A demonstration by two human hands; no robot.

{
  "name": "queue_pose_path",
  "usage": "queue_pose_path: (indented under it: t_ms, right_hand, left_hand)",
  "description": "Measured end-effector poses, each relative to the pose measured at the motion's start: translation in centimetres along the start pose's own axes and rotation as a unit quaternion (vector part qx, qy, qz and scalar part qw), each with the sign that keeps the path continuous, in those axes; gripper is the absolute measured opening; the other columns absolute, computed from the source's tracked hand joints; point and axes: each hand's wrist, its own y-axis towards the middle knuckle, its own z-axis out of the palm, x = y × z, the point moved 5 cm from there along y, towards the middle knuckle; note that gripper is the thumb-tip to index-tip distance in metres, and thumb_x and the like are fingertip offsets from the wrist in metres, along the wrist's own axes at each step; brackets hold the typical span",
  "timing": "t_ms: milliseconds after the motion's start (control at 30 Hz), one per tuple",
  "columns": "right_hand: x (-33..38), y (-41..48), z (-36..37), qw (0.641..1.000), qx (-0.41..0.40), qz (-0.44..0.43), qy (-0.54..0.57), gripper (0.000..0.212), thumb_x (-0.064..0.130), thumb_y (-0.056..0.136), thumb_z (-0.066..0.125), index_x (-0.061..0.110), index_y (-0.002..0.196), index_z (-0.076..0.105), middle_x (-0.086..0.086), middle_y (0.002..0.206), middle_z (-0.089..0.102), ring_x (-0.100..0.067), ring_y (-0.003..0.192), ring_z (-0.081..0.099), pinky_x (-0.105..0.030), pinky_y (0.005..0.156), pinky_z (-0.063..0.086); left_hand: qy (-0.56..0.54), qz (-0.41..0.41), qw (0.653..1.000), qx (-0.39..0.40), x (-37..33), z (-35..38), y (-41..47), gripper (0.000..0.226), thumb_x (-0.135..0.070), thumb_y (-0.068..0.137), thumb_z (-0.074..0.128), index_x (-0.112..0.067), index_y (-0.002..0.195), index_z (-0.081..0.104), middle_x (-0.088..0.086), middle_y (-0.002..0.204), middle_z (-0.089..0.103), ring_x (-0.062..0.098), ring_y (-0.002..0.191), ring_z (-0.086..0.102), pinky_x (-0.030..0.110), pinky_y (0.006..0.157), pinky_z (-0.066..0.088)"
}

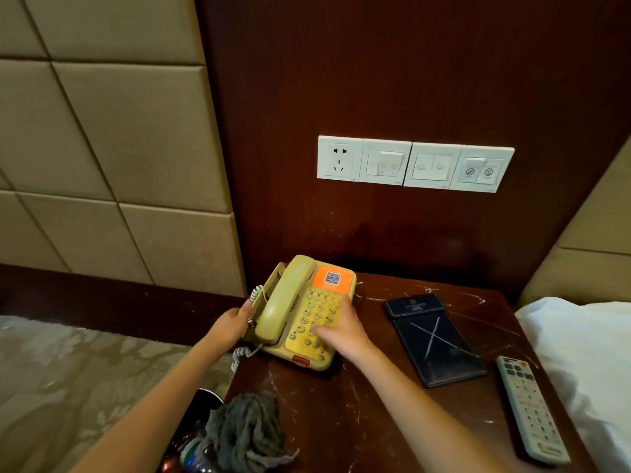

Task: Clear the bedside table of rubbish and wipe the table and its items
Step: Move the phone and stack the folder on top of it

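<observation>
The yellow phone (304, 312) is at the back left corner of the bedside table (341, 421). The left hand (229, 324) grips its left side and the right hand (341, 331) holds its right side, thumb on the buttons. If it tips, the handset (285, 298) may slide off, or the curly cord (240, 356) may catch.

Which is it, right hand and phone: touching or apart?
Touching. The head view shows the right hand on the phone, with its thumb across the keypad and its fingers wrapped along the right edge. No gap shows between them.
</observation>
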Motion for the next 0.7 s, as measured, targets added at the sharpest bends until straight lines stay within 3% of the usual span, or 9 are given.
queue_pose_path:
  t_ms: [67, 133, 233, 300, 400, 600, 700]
  right_hand:
    - [-0.5, -1.2, 1.3, 0.992, 0.045, 0.002, -0.117, 0.123, 0.03, 0.076, 0.078, 0.03, 0.148, -0.022, -0.015, 0.156, -0.001, -0.032, 0.143, 0.018, -0.044, 0.117, 0.021]
    - [-1.0, -2.6, 2.7, 0.979, 0.062, -0.004, -0.194, 0.13, 0.03, 0.075, 0.079, 0.038, 0.14, -0.033, -0.022, 0.154, -0.013, -0.035, 0.145, 0.011, -0.046, 0.118, 0.019]
    - [-1.3, -2.9, 3.1, 0.967, 0.006, -0.055, -0.248, 0.123, 0.021, 0.082, 0.073, 0.042, 0.135, -0.036, -0.024, 0.153, 0.007, -0.033, 0.137, 0.032, -0.041, 0.109, 0.036]
    - [-1.2, -2.4, 2.5, 0.97, -0.023, -0.079, -0.228, 0.121, 0.019, 0.082, 0.072, 0.043, 0.138, -0.032, -0.018, 0.15, 0.017, -0.027, 0.128, 0.043, -0.037, 0.104, 0.041]
    - [-1.2, -1.7, 1.7, 0.974, -0.035, -0.096, -0.202, 0.115, 0.018, 0.084, 0.07, 0.042, 0.143, -0.026, -0.012, 0.153, 0.016, -0.021, 0.129, 0.043, -0.034, 0.104, 0.041]
    - [-0.7, 0.0, 0.1, 0.97, -0.035, -0.104, -0.215, 0.105, 0.015, 0.089, 0.064, 0.036, 0.146, -0.021, -0.01, 0.158, 0.01, -0.021, 0.133, 0.039, -0.033, 0.106, 0.036]
    - [-0.5, 0.6, 0.0, 0.971, -0.04, -0.097, -0.215, 0.103, 0.012, 0.09, 0.062, 0.036, 0.146, -0.021, -0.011, 0.16, 0.006, -0.024, 0.136, 0.036, -0.035, 0.107, 0.035]
  left_hand:
    - [-0.014, 0.005, 1.0, -0.003, -0.1, -0.3, 0.0, 0.056, -0.04, 0.101, 0.031, 0.005, 0.105, 0.063, 0.023, 0.104, 0.064, 0.034, 0.101, 0.059, 0.038, 0.088, 0.045]
    - [-0.03, 0.004, 1.0, -0.006, -0.2, -0.3, 0.3, 0.05, -0.035, 0.101, 0.035, 0.002, 0.085, 0.063, 0.02, 0.082, 0.061, 0.031, 0.083, 0.059, 0.042, 0.081, 0.048]
    - [-0.055, -0.005, 0.998, -0.008, -0.4, 0.0, 0.7, 0.034, -0.023, 0.098, 0.044, -0.006, 0.07, 0.053, 0.011, 0.063, 0.047, 0.024, 0.065, 0.047, 0.032, 0.061, 0.039]
    - [-0.078, -0.009, 0.997, -0.002, -0.7, 0.1, 0.9, 0.022, -0.015, 0.095, 0.046, -0.006, 0.078, 0.056, 0.009, 0.061, 0.045, 0.02, 0.055, 0.041, 0.026, 0.052, 0.032]
    - [-0.121, -0.018, 0.992, 0.011, -1.2, 0.5, 1.2, 0.017, -0.011, 0.093, 0.045, -0.006, 0.085, 0.06, 0.007, 0.06, 0.047, 0.016, 0.05, 0.042, 0.018, 0.045, 0.032]
    - [-0.184, -0.035, 0.982, 0.011, -2.1, 1.0, 1.8, 0.016, -0.016, 0.095, 0.046, -0.008, 0.097, 0.06, 0.006, 0.073, 0.056, 0.015, 0.066, 0.051, 0.026, 0.066, 0.042]
    - [-0.181, -0.036, 0.982, 0.035, -2.1, 1.3, 2.3, 0.029, -0.032, 0.097, 0.046, -0.01, 0.11, 0.059, 0.008, 0.091, 0.063, 0.018, 0.083, 0.057, 0.036, 0.085, 0.043]
